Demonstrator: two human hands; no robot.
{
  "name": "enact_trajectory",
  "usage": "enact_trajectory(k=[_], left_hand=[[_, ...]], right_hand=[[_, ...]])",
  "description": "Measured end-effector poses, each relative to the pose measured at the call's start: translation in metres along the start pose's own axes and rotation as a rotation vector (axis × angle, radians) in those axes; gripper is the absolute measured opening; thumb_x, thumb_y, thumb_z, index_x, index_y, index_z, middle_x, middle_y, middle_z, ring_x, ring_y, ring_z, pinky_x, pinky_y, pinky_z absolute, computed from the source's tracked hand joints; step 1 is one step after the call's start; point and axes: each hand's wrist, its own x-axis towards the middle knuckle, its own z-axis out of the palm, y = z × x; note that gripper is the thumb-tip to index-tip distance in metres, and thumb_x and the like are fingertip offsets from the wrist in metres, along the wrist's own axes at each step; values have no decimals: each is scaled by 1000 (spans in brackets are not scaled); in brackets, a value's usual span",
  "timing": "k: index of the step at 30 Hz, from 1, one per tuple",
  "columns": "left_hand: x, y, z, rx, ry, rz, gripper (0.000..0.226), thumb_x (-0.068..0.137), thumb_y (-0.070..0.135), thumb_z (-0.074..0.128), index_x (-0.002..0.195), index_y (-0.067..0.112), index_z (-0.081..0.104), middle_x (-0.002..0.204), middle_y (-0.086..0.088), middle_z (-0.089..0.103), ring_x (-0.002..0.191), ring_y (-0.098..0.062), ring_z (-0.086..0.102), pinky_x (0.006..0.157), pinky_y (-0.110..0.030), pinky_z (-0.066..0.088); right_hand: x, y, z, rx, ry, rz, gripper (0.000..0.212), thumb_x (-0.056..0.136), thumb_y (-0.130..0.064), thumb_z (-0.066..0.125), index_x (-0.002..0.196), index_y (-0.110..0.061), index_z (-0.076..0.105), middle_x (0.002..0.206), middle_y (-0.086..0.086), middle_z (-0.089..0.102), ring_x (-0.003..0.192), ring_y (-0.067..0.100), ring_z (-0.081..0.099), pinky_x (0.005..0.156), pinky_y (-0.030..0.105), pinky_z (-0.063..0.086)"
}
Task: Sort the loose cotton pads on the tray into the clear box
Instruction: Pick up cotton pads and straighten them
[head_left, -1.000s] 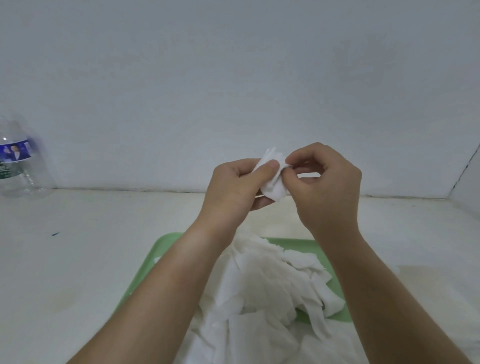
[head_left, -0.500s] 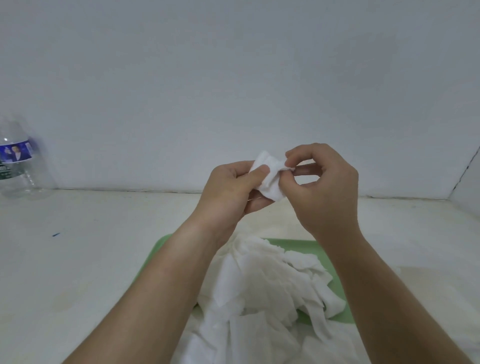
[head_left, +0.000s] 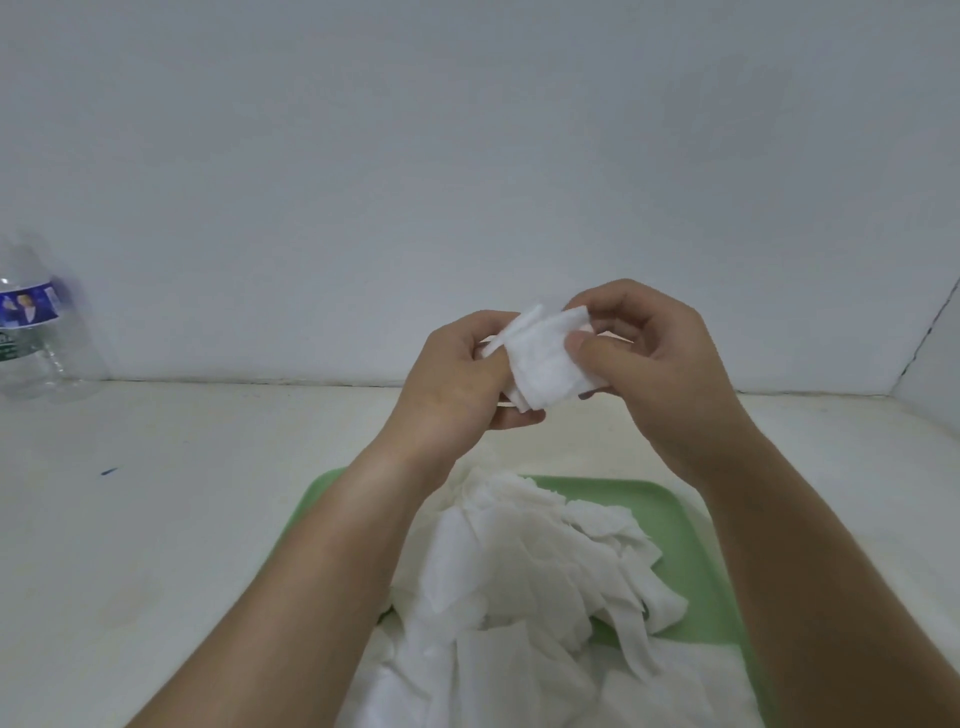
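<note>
A small stack of white cotton pads (head_left: 545, 358) is held up in the air above the table, between both hands. My left hand (head_left: 462, 384) grips its left edge with curled fingers and thumb. My right hand (head_left: 649, 364) pinches its right edge between thumb and forefinger. Below them lies a green tray (head_left: 680, 525) with a loose heap of white cotton pads (head_left: 524, 582) that spills toward the near edge. No clear box is in view.
A clear plastic water bottle (head_left: 31, 332) with a blue label stands at the far left against the white wall. The white tabletop (head_left: 171, 499) spreads to the left of the tray. A wall corner closes the right side.
The held pads have spread wider and flatter between the hands. My right thumb has slid onto the stack's right edge. Both hands stay above the tray.
</note>
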Motion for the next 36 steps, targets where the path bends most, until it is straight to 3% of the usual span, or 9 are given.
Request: enact_trajectory(k=[3,7,14,19,23,28,31,34,36], left_hand=[[0,0,1,-25,-34,-14,24,101,5,53,115,13,71,106,-16,75,91,-29,76,67,-29,60],[0,1,2,-67,-50,-36,23,106,18,51,119,15,70,108,-13,76,91,-24,77,69,-29,60],[0,0,5,-132,-52,-55,25,107,16,49,121,10,69,108,-11,77,89,-23,76,73,-31,61],[0,-3,10,-254,-35,-80,27,108,15,45,121,8,67,110,-10,77,99,-26,75,88,-38,61],[-1,-1,11,-418,-12,-125,29,106,11,43,125,4,65,114,-15,75,108,-32,72,99,-44,55],[-2,3,10,-591,27,-186,30,105,9,43,122,1,65,113,-18,75,104,-37,73,98,-47,56],[-1,5,8,-659,27,-225,30,104,10,44,124,-1,63,117,-20,73,107,-40,71,99,-48,55],[-1,7,9,-676,33,-222,30,103,9,44,124,-1,63,117,-20,73,106,-40,72,96,-47,57],[-1,6,9,-556,57,-180,29,103,8,44,121,4,67,112,-15,76,100,-31,75,88,-41,60]], right_hand=[[0,1,-3,2,10,71,25,89,4,66,111,-9,66,78,5,72,67,17,67,60,23,51],[2,3,-7,-69,64,132,28,86,-2,74,109,-14,65,82,5,77,70,16,72,62,20,51],[2,7,0,-300,148,101,21,81,-14,79,93,-25,67,83,-6,70,70,19,71,73,42,60],[4,14,9,-426,216,53,14,84,-19,75,91,-23,65,86,-11,67,69,-1,61,61,9,44],[4,16,11,-357,254,106,17,83,-22,78,92,-23,63,78,-8,65,63,0,60,60,11,46],[4,11,8,-266,182,80,17,84,-12,77,94,-22,67,83,-1,71,72,8,67,66,15,51],[4,8,6,-239,138,49,15,86,-8,74,93,-21,71,83,-5,71,71,2,62,68,12,49],[3,6,5,-231,112,34,15,88,-7,72,88,-22,71,77,-9,69,66,-1,57,65,10,47],[3,5,4,-191,95,30,16,89,-6,71,86,-22,70,72,-14,66,63,-1,54,64,10,45]])
